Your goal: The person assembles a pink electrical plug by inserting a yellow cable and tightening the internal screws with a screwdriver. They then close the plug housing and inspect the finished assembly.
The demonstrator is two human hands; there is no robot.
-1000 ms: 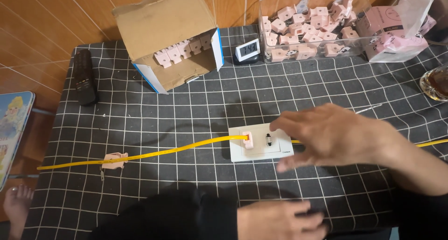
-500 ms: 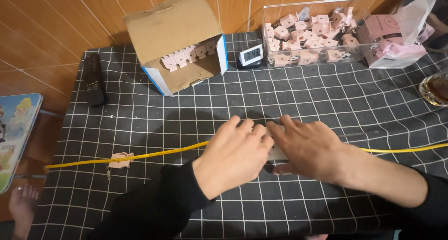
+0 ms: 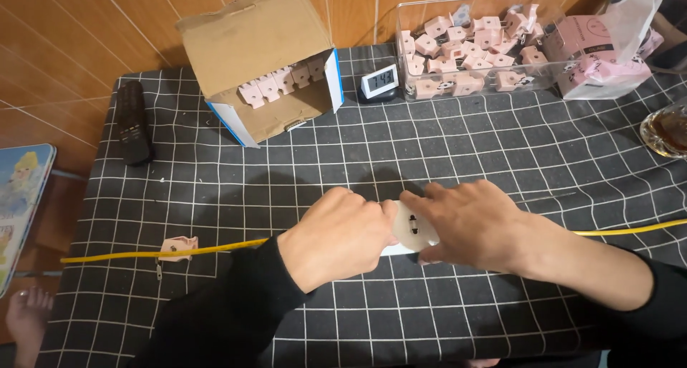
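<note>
A white socket block point(image 3: 411, 230) lies on the black checked tablecloth point(image 3: 458, 153), on a yellow cable point(image 3: 129, 255) that runs left and right. My left hand point(image 3: 342, 233) grips its left end with curled fingers. My right hand point(image 3: 472, 221) clamps its right end and covers much of it. A small pink plug piece point(image 3: 177, 246) sits on the cable farther left.
An open cardboard box point(image 3: 265, 60) with pink plug pieces lies on its side at the back. A clear bin point(image 3: 472, 42) holds several more. A small digital clock point(image 3: 378, 82), a black remote point(image 3: 133, 123), a pink packet point(image 3: 597, 57) and a glass dish point(image 3: 667, 130) stand around.
My left hand came up from the near edge and took the block's left end. My right hand stayed on the block's right end.
</note>
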